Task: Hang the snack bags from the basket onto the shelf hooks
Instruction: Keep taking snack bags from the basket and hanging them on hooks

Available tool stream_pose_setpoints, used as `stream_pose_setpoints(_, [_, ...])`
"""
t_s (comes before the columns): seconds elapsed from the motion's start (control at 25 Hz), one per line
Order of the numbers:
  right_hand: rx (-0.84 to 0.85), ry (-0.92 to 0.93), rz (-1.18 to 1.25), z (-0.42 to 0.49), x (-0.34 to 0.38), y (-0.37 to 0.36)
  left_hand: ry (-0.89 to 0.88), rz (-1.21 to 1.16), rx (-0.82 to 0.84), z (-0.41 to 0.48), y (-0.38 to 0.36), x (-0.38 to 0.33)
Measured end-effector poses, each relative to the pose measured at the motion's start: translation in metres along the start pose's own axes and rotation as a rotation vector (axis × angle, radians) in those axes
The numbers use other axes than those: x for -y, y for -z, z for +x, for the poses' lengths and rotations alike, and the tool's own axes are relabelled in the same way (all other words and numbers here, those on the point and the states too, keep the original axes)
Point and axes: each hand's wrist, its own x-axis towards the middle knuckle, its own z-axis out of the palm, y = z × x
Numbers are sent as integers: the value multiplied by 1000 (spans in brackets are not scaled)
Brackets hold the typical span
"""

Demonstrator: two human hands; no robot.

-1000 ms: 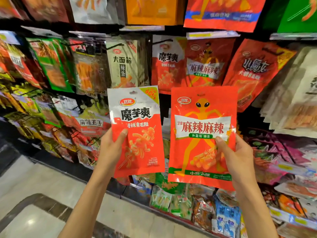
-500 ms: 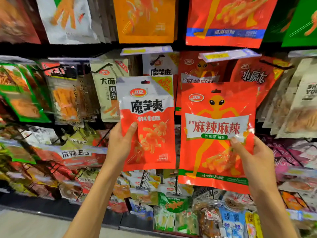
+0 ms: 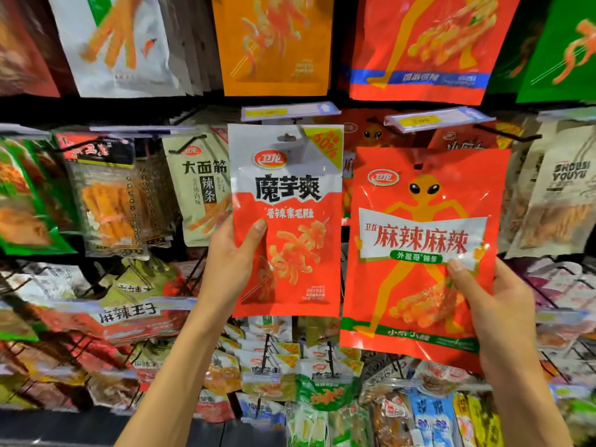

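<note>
The left hand [image 3: 230, 266] pinches the white-topped bag [image 3: 290, 175] at its left edge, thumb in front, upright just under a price tag [image 3: 290, 111]. Just beside it, the right hand [image 3: 496, 304] pinches the red bag [image 3: 419, 195] at its lower right.

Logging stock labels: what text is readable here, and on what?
"魔芋爽": white bag, left hand
"香辣素毛肚": same bag
"60%": its corner
"麻辣麻辣": alien bag, right hand
"外星哥辣条": same bag
"卫龙": both held bags
"大面筋": beige bag
"辣条": same bag
"SHOUSI YOUYU": grey bag
"麻辣王子": lower-left bag
Price tags: blurred.
</note>
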Motion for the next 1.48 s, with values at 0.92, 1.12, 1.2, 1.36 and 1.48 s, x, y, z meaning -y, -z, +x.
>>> stream_pose_setpoints(0.92, [132,30,68,50,8,-16,79,-63,-65,32,-12,21])
stream_pose_setpoints(1.12, [150,43,76,53,9,-16,77,-73,-73,34,-16,23])
stream_pose_setpoints(1.2, [154,36,85,51,10,-15,79,-77,-77,34,-17,23])
stream_pose_setpoints(1.36, [163,37,108,53,11,-14,98,-96,-87,35,-21,24])
stream_pose_setpoints(1.48, [167,38,99,56,11,-16,97,-104,-89,34,-21,26])
